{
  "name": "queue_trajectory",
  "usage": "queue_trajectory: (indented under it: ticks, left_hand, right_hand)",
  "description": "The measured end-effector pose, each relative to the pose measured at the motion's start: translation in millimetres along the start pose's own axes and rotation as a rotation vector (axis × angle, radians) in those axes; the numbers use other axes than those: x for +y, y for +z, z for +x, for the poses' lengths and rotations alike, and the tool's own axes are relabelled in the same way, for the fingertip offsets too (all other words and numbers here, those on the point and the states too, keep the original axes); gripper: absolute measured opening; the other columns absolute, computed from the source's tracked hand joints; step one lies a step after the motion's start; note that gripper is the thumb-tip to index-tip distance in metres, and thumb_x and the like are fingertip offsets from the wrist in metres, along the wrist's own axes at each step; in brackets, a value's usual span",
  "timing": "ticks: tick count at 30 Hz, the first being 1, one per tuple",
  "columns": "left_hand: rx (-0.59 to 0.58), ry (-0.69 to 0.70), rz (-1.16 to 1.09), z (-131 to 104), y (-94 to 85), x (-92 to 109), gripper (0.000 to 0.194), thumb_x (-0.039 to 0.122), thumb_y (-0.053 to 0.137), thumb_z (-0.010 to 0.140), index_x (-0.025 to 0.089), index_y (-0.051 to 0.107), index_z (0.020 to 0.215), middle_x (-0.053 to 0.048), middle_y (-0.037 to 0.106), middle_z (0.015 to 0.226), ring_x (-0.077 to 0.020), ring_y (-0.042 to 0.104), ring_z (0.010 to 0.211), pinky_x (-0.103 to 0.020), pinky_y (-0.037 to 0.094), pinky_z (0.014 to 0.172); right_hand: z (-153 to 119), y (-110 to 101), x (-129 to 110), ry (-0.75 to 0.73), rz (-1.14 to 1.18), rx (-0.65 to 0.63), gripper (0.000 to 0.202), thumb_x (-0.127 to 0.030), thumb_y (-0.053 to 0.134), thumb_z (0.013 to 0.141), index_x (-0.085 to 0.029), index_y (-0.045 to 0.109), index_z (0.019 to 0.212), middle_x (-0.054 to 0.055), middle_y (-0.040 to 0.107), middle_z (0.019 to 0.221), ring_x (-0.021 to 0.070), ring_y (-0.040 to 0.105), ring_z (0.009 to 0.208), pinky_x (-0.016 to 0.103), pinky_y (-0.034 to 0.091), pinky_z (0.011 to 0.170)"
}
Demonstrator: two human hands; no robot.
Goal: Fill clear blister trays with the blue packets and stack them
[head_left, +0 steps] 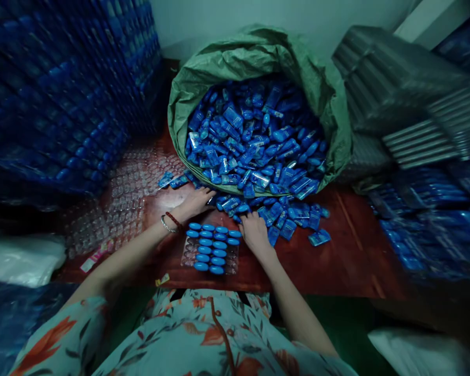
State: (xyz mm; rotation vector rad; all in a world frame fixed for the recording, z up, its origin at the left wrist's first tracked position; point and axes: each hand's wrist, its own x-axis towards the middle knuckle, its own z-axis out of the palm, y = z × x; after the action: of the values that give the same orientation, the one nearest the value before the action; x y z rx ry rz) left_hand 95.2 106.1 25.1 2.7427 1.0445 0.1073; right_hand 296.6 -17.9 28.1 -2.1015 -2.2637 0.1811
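Note:
At the near edge of a loose pile of blue glossy pieces point(288, 211), my left hand point(198, 202) reaches in from the left, wearing a red beaded bracelet and a silver bangle. Its fingers are bent together at the pile, and what lies between their tips is too small to make out. My right hand point(255, 232) is lower and to the right, its fingers curled at a blue oval piece point(238, 218). Between and below the hands lies a clear plastic tray point(231, 261), with blue oval pieces in its middle columns and along its top; several side pockets hold none.
A green woven sack point(339, 125) full of blue pieces lies open behind the pile. Clear trays point(129, 193) spread over the red table point(337, 261) at left. Tall stacks of filled trays point(82, 89) stand left; grey tray stacks point(395, 78) and blue-filled ones point(434, 224) stand right.

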Motion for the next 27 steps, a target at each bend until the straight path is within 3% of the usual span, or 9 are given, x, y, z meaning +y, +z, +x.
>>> queue_trajectory:
  ticks: [4, 7, 12, 15, 18, 21, 23, 25, 27]
  left_hand:
    - [-0.027, 0.008, 0.084, 2.5, 2.1, -2.5, 0.045, 0.008, 0.048, 0.082, 0.013, 0.048, 0.127, -0.013, 0.059, 0.113, -0.0216, 0.057, 0.094, -0.031, 0.043, 0.078]
    - [-0.039, 0.031, 0.108, -9.0, 2.2, -11.4, 0.056, -0.001, 0.04, 0.08, 0.02, 0.044, 0.133, -0.009, 0.058, 0.114, -0.0173, 0.057, 0.082, -0.029, 0.041, 0.071]
    - [0.024, 0.074, 0.196, -25.7, 5.6, -19.8, 0.03, 0.023, 0.051, 0.087, 0.017, 0.059, 0.115, -0.013, 0.057, 0.107, -0.0252, 0.053, 0.095, -0.037, 0.038, 0.081]
    - [0.032, 0.153, 0.212, -21.1, 8.6, -15.7, 0.025, 0.025, 0.051, 0.088, 0.012, 0.061, 0.107, -0.014, 0.057, 0.104, -0.0261, 0.051, 0.098, -0.038, 0.038, 0.085]
    - [-0.006, 0.226, 0.197, -9.7, 11.4, -9.3, 0.027, 0.016, 0.041, 0.09, 0.009, 0.057, 0.11, -0.014, 0.059, 0.1, -0.0239, 0.053, 0.094, -0.036, 0.04, 0.083]
    - [-0.046, 0.218, 0.124, -3.4, 10.0, -8.5, 0.037, 0.006, 0.033, 0.089, 0.01, 0.05, 0.122, -0.013, 0.061, 0.101, -0.0211, 0.057, 0.087, -0.033, 0.042, 0.078]
    - [-0.04, 0.167, 0.022, -7.9, 4.1, -12.4, 0.037, 0.007, 0.034, 0.09, 0.012, 0.049, 0.122, -0.012, 0.062, 0.101, -0.0196, 0.058, 0.084, -0.031, 0.043, 0.076]
    - [0.04, 0.074, -0.14, -21.9, -5.8, -17.2, 0.031, 0.015, 0.038, 0.092, 0.015, 0.05, 0.12, -0.01, 0.063, 0.101, -0.0183, 0.059, 0.084, -0.03, 0.045, 0.077]
    - [0.191, -0.057, -0.353, -46.0, -16.3, -19.5, 0.028, 0.024, 0.043, 0.092, 0.017, 0.051, 0.117, -0.007, 0.064, 0.101, -0.0172, 0.059, 0.086, -0.029, 0.046, 0.079]
  right_hand:
    - [-5.1, -4.0, 15.2, 0.081, 0.172, 0.011, 0.023, -0.019, 0.055, 0.085, -0.016, 0.058, 0.108, 0.01, 0.063, 0.084, 0.0228, 0.057, 0.082, 0.031, 0.043, 0.069]
    - [-25.2, -6.4, 30.1, 0.107, 0.528, 0.056, 0.032, -0.028, 0.051, 0.087, -0.02, 0.051, 0.118, 0.004, 0.062, 0.082, 0.0189, 0.058, 0.072, 0.029, 0.044, 0.064]
    - [-70.2, 5.0, 27.3, 0.279, 1.166, 0.095, 0.026, -0.04, 0.057, 0.081, -0.021, 0.051, 0.099, -0.002, 0.059, 0.072, 0.0129, 0.057, 0.06, 0.023, 0.046, 0.052]
    - [-88.5, 15.0, 11.0, 0.367, 1.304, 0.116, 0.029, -0.039, 0.062, 0.078, -0.023, 0.047, 0.097, -0.002, 0.059, 0.073, 0.0121, 0.059, 0.055, 0.02, 0.044, 0.043]
    - [-96.8, 20.0, -4.6, 0.283, 1.146, 0.2, 0.023, -0.033, 0.058, 0.082, -0.023, 0.05, 0.101, 0.003, 0.064, 0.085, 0.0159, 0.066, 0.07, 0.026, 0.055, 0.057]
    - [-98.1, 20.6, -12.5, 0.003, 0.811, 0.246, 0.021, -0.02, 0.047, 0.089, -0.022, 0.055, 0.109, 0.008, 0.064, 0.104, 0.0186, 0.064, 0.095, 0.033, 0.054, 0.082]
    - [-96.4, 18.6, -13.4, -0.161, 0.611, 0.235, 0.03, -0.012, 0.039, 0.09, -0.021, 0.056, 0.113, 0.01, 0.063, 0.108, 0.0189, 0.061, 0.102, 0.033, 0.052, 0.087]
    - [-93.1, 13.8, -13.4, -0.236, 0.447, 0.203, 0.035, -0.007, 0.035, 0.089, -0.02, 0.057, 0.113, 0.01, 0.062, 0.104, 0.0187, 0.06, 0.098, 0.032, 0.052, 0.084]
    - [-88.7, 5.9, -14.7, -0.263, 0.309, 0.158, 0.037, -0.004, 0.034, 0.088, -0.02, 0.058, 0.113, 0.01, 0.062, 0.098, 0.0192, 0.059, 0.091, 0.031, 0.051, 0.078]
